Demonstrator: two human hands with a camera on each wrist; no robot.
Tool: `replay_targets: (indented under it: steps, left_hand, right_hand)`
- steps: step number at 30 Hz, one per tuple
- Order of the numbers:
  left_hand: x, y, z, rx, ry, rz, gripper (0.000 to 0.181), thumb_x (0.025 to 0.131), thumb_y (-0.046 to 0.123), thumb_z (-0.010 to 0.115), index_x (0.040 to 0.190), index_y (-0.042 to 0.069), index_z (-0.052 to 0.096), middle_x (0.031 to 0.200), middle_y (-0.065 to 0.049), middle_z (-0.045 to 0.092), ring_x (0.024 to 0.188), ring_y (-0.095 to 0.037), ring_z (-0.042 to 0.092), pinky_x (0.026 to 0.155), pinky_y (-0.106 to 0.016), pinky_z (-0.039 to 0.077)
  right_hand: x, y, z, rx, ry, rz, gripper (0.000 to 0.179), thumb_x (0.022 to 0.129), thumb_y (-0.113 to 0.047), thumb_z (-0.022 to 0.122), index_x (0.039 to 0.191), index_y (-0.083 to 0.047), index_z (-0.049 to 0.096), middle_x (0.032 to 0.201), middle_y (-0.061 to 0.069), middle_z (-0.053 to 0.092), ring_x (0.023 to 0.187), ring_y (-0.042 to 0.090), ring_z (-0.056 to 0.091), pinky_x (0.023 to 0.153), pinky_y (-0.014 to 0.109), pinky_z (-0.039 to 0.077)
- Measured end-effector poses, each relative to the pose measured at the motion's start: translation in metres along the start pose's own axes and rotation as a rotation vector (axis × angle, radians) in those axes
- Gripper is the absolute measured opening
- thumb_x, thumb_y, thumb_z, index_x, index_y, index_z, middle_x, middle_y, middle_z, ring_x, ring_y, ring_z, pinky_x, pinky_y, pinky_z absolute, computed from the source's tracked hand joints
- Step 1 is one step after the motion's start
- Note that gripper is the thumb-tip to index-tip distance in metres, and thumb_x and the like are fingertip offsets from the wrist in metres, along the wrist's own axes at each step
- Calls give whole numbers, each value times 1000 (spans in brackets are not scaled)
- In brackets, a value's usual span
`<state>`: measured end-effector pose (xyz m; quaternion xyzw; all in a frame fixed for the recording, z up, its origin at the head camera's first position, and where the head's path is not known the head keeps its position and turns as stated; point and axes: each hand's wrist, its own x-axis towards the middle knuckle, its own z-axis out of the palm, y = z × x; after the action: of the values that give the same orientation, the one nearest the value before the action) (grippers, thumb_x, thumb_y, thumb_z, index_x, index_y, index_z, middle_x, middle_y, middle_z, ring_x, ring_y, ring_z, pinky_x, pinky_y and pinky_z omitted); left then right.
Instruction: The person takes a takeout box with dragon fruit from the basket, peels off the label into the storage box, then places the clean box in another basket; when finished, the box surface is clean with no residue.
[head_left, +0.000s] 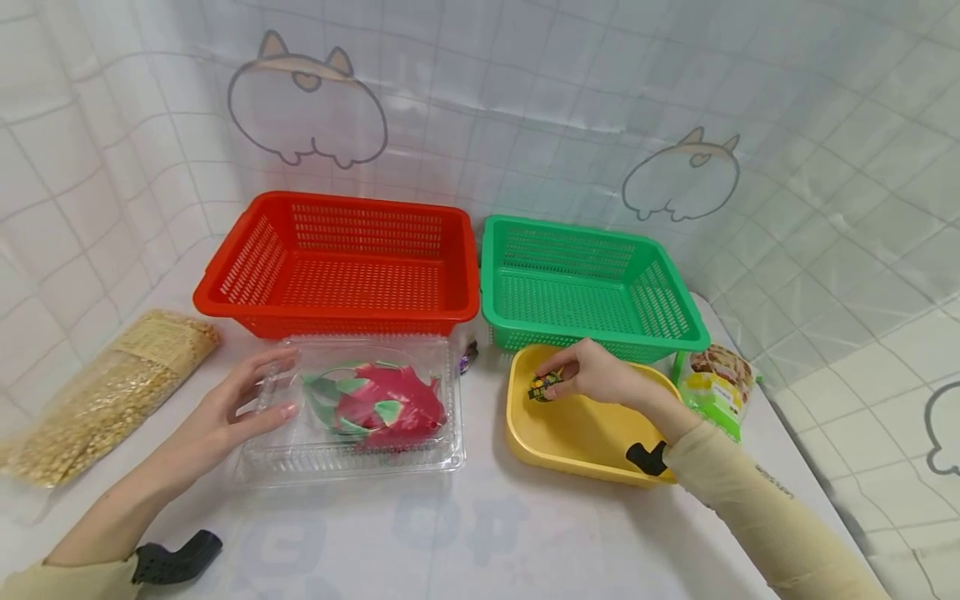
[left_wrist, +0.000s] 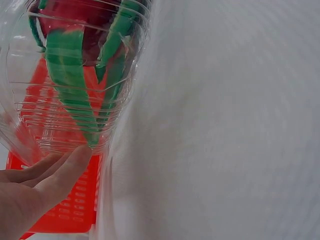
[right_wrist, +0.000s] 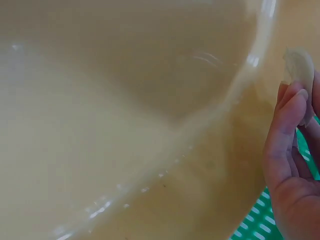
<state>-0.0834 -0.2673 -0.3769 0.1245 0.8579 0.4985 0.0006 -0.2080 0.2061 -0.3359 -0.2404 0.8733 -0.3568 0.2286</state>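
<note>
A clear plastic clamshell box [head_left: 285, 446] lies on the table with a pink-and-green dragon fruit [head_left: 393, 404] inside. At its left end is my left hand [head_left: 225, 417], fingers and thumb spread apart; in the left wrist view the fingertips [left_wrist: 82, 152] touch the ribbed plastic. My right hand [head_left: 603, 375] is over the yellow tub [head_left: 585, 429], pinching a small flat item with a dark, colourful printed label [head_left: 545, 386] between thumb and fingers. The right wrist view shows a pale, rounded side of that item [right_wrist: 300, 67]; its kind is unclear.
Behind stand a red basket [head_left: 337, 317] and a green basket [head_left: 592, 342], side by side. A bag of pale grains [head_left: 112, 400] lies left, a green-and-yellow food packet [head_left: 720, 387] right. A small dark-and-purple wrapped item [head_left: 468, 358] sits between box and tub.
</note>
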Motion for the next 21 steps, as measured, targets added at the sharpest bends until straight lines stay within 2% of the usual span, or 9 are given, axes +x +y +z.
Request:
replay_targets:
  steps: [2,8,16,21]
  left_hand:
    - [0,0,0,-2,3,11,67,96,14,64,155,24,32,152,-5,40,129,11,34,91,-3,29]
    - [0,1,0,-2,-1,-1,67,96,16,64,155,26,32,153,-7,39,129,10,33,91,-4,28]
    - [0,1,0,-9,0,7,67,96,14,64,154,25,33,151,-1,41,130,7,35,91,-4,29]
    - [0,1,0,-4,4,17,67,96,13,64,154,25,33,151,-3,41,131,7,35,92,-3,29]
  right_hand:
    - [2,2,2,-21,-3,-6,33,84,-9,79,114,1,73,88,9,76,63,10,52,55,22,35]
    - [6,6,6,-101,4,-13,32,84,-13,80,114,-2,74,95,5,76,72,11,63,64,23,46]
    - [8,8,10,-181,32,-28,31,83,-13,81,112,-2,75,88,1,74,69,8,58,63,22,46]
    - [9,9,13,-242,45,-60,27,83,-12,81,108,-4,77,89,1,73,69,8,56,63,22,45]
